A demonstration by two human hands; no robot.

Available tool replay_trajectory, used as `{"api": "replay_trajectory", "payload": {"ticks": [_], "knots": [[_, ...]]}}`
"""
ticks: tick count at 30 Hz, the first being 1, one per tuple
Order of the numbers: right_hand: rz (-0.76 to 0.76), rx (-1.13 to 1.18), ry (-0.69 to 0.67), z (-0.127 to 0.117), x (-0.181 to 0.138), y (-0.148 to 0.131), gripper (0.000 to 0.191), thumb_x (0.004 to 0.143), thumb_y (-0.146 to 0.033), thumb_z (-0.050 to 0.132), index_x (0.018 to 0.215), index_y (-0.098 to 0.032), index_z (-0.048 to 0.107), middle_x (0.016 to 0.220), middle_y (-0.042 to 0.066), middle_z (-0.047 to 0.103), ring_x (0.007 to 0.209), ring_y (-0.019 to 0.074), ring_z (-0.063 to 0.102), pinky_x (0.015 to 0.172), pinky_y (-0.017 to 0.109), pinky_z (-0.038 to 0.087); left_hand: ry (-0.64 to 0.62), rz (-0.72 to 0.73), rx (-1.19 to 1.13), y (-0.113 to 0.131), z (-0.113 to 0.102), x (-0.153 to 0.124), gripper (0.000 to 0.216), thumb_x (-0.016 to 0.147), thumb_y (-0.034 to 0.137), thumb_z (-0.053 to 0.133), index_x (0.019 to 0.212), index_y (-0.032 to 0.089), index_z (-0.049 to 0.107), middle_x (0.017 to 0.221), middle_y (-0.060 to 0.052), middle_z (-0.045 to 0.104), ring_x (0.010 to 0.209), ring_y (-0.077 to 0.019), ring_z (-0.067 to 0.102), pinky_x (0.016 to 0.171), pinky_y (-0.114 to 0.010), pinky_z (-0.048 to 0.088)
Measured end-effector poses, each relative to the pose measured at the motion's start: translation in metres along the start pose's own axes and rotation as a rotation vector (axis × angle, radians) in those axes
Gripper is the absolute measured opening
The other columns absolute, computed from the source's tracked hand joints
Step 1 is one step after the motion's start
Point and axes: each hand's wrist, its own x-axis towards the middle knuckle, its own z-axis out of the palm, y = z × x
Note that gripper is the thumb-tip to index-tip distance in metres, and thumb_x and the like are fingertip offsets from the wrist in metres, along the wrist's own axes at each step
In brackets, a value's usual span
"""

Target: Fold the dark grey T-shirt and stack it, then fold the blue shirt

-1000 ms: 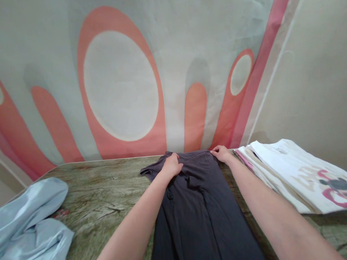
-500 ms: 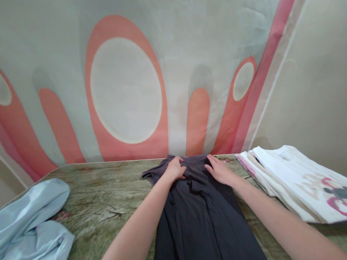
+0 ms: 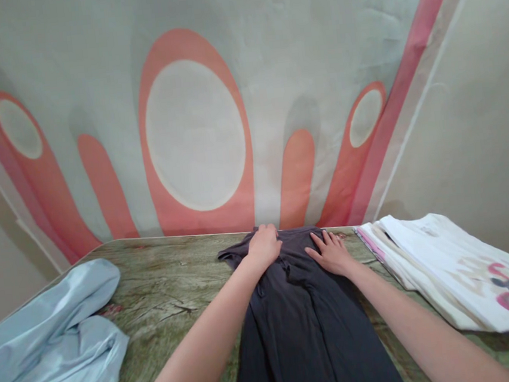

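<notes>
Right hand: palm down, fingers spread wide, laid on the upper right part of the dark garment; nothing gripped.
Left hand: fingers curled, at the garment's far edge, left of the middle; can't tell if cloth is pinched.
Dark garment: center of tabletop, far end by the back edge, near end running out of view at the bottom.
Sleeve: sticks out past the left hand; none visible on the right.
Garment progress: right side looks tucked in, edge fairly straight; left side seems not yet brought in, creases below the hands not yet smoothed; lower part lies at full length.
Right of garment: stack of pale folded clothes, printed white one on top, apart from the dark garment; looks finished.
Left of garment: light blue fabric, loose and rumpled, looks unworked.
Change vs 1.0 s ago: right hand was pinching the far right corner, now flat further in; left hand about same spot on cloth; stack and blue fabric unmoved, view slightly shifted.
</notes>
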Motion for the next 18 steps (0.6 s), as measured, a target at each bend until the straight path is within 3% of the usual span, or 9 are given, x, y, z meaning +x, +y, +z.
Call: {"api": "replay_trajectory", "payload": {"ticks": [3, 6, 10, 14, 18], "knots": [[0.011, -0.004, 0.009, 0.000, -0.001, -0.002, 0.078, 0.079, -0.071, 0.020, 0.141, -0.023, 0.020, 0.146, 0.015, 0.018, 0.134, 0.0318, 0.009, 0.104, 0.050, 0.009, -0.133, 0.166, 0.158, 0.012, -0.012, -0.023, 0.011, 0.077, 0.023, 0.056, 0.086, 0.016, 0.057, 0.089, -0.007, 0.060, 0.088, -0.0213, 0.058, 0.078, -0.031, 0.045], [0.013, 0.006, 0.022, -0.001, -0.002, -0.002, 0.080, 0.080, -0.070, 0.020, 0.141, -0.019, 0.020, 0.145, 0.017, 0.020, 0.134, 0.0312, 0.010, 0.104, 0.050, 0.010, -0.237, 0.348, 0.189, 0.020, -0.012, -0.056, 0.018, 0.075, 0.025, 0.059, 0.091, 0.018, 0.056, 0.093, -0.006, 0.059, 0.088, -0.0208, 0.058, 0.077, -0.029, 0.045], [-0.020, 0.003, 0.128, -0.006, -0.007, -0.004, 0.075, 0.083, -0.065, 0.024, 0.138, -0.015, 0.029, 0.144, 0.015, 0.024, 0.134, 0.0310, 0.010, 0.105, 0.050, 0.008, -0.165, 0.369, 0.260, 0.027, 0.002, -0.089, 0.023, 0.079, 0.023, 0.053, 0.102, 0.018, 0.050, 0.099, -0.008, 0.054, 0.090, -0.0216, 0.056, 0.076, -0.031, 0.046], [-0.131, 0.015, 0.263, -0.015, -0.011, -0.008, 0.062, 0.088, -0.053, 0.023, 0.135, -0.014, 0.035, 0.143, 0.011, 0.030, 0.134, 0.0270, 0.014, 0.106, 0.047, 0.011, -0.124, 0.396, 0.351, 0.029, 0.017, -0.094, 0.017, 0.082, 0.012, 0.042, 0.094, 0.017, 0.052, 0.094, -0.009, 0.053, 0.085, -0.0213, 0.055, 0.073, -0.033, 0.047], [-0.274, 0.038, 0.207, -0.012, -0.010, -0.012, 0.059, 0.089, -0.049, 0.022, 0.135, -0.013, 0.037, 0.144, 0.011, 0.026, 0.133, 0.0242, 0.019, 0.107, 0.041, 0.018, -0.134, 0.439, 0.365, 0.032, 0.018, -0.092, 0.012, 0.079, 0.012, 0.045, 0.088, 0.014, 0.053, 0.090, -0.009, 0.053, 0.081, -0.0209, 0.055, 0.072, -0.033, 0.047]]}}
